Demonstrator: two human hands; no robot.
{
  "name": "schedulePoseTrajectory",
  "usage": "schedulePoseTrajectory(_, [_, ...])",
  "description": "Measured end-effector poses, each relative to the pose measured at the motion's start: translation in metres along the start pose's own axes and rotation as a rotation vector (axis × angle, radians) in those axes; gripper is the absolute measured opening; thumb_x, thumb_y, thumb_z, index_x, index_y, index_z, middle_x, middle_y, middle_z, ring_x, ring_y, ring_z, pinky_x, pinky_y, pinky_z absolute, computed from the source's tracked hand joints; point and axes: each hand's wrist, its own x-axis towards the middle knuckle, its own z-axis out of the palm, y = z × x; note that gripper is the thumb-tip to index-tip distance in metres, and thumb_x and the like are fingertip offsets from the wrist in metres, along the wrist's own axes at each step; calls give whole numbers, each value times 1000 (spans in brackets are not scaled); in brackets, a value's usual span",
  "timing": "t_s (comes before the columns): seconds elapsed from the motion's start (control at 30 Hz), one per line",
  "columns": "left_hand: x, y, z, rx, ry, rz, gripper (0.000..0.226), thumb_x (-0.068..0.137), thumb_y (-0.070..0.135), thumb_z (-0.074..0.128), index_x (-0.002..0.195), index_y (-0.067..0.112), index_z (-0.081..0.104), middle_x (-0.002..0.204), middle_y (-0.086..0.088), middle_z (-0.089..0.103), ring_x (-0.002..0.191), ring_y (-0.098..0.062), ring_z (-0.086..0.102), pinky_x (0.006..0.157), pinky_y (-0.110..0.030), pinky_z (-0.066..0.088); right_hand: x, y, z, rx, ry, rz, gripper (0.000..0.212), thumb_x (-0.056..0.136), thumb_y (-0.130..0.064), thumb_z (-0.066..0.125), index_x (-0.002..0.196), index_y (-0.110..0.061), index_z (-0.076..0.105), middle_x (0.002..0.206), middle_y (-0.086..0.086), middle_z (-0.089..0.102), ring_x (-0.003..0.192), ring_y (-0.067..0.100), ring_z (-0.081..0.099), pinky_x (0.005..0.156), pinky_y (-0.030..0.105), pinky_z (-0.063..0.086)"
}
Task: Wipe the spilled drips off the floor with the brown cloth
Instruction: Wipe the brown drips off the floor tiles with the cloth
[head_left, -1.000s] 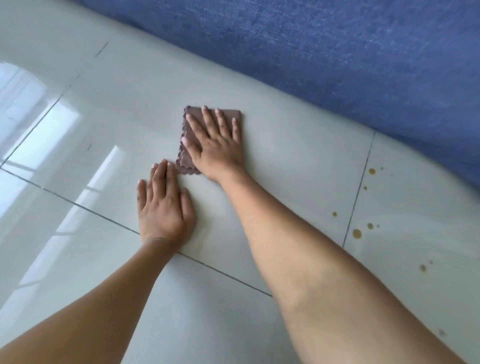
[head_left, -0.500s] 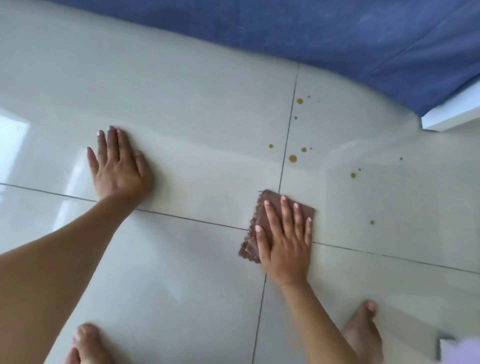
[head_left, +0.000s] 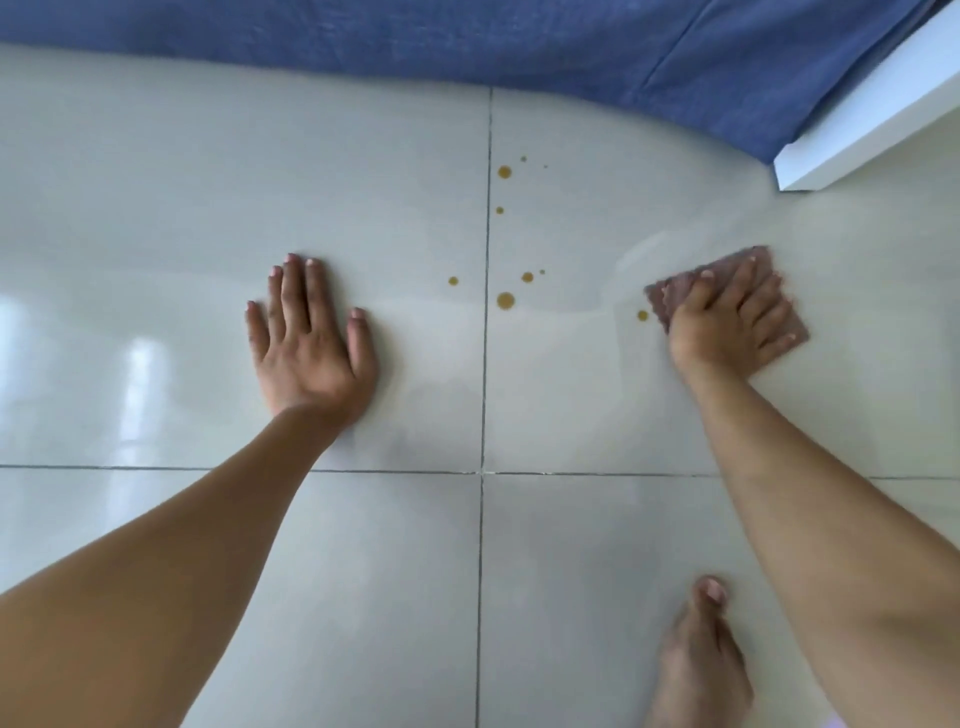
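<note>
Glossy tiled floor (head_left: 156, 208) | left hand (head_left: 311, 353) palm down on tile, fingers spread | right hand (head_left: 727, 327) pressing brown cloth (head_left: 753, 258) beneath its spread fingers | drips (head_left: 505, 300) between both hands, nearest just beside cloth's thumb-side edge

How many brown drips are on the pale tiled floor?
9 drips: four up top beside the grout line, four clustered lower down, one next to the brown cloth; more may hide beneath it.
</note>
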Motion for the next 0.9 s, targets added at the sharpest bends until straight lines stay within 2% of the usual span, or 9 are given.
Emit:
schedulePoseTrajectory(0.1, [1, -1, 0, 6, -7, -1, 66, 97, 40, 25, 155, 12, 11, 164, -7, 8, 152, -22, 4, 123, -44, 1, -14, -66, 15, -11, -27, -178, 60, 97, -49, 21, 153, -29, 10, 164, 1, 5, 151, 24, 1, 120, 52, -4])
schedulePoseTrajectory(0.23, [1, -1, -1, 20, -7, 3, 67, 96, 41, 26, 154, 12, 12, 164, -8, 9, 152, -22, 6, 123, -43, 2, -96, -111, 46, -37, -39, -662, 57, 96, -49, 26, 149, -29, 27, 161, 3, 23, 149, 26, 18, 119, 48, 4])
schedulePoseTrajectory(0.3, [2, -2, -2, 18, -8, 10, 67, 95, 41, 25, 154, 12, 12, 164, -8, 10, 152, -23, 6, 123, -43, 2, -135, -96, 50, -75, -70, -980, 57, 93, -49, 28, 145, -27, 39, 155, 4, 36, 144, 28, 31, 118, 46, 13])
schedulePoseTrajectory(0.37, [1, -2, -4, 17, -21, 14, 67, 96, 41, 23, 155, 13, 11, 164, -8, 9, 152, -22, 6, 123, -44, 2, -142, -56, 43, -157, -135, -1247, 56, 94, -49, 31, 144, -28, 40, 154, 1, 38, 144, 26, 33, 118, 46, 19])
schedulePoseTrajectory(0.43, [-1, -2, -5, 18, -26, 9, 66, 96, 41, 23, 155, 13, 11, 164, -7, 8, 152, -22, 5, 123, -43, 2, -120, -12, 28, -237, -168, -1352, 57, 94, -52, 32, 146, -29, 37, 155, -1, 36, 145, 23, 31, 118, 46, 21])
schedulePoseTrajectory(0.5, [-1, -2, -4, 18, -19, 8, 66, 97, 41, 23, 155, 13, 10, 164, -6, 8, 152, -21, 5, 123, -43, 2, -80, 16, 16, -277, -104, -1296, 58, 94, -53, 28, 147, -29, 34, 155, 0, 35, 145, 24, 31, 118, 47, 20])
schedulePoseTrajectory(0.6, [-1, -1, -4, 11, -11, 2, 65, 97, 41, 24, 155, 13, 11, 164, -6, 9, 152, -21, 6, 123, -42, 2, -20, 11, 4, -310, -52, -956, 63, 92, -53, 24, 149, -27, 30, 157, 5, 32, 145, 30, 30, 118, 48, 17])
schedulePoseTrajectory(0.77, [-1, 0, 0, -4, 6, 3, 66, 96, 40, 26, 155, 13, 12, 164, -6, 10, 152, -21, 7, 123, -42, 1, 34, -89, 6, -163, -39, -529, 62, 95, -51, 17, 153, -29, 11, 164, 0, 7, 151, 26, 4, 121, 52, -1])
schedulePoseTrajectory(0.9, [0, -3, 0, 7, -7, -7, 67, 96, 41, 25, 155, 13, 10, 164, -5, 8, 152, -20, 5, 123, -41, 0, 7, -194, 29, -201, -129, -623, 62, 96, -51, 13, 153, -28, 6, 164, 0, 3, 151, 26, -4, 120, 52, -7])
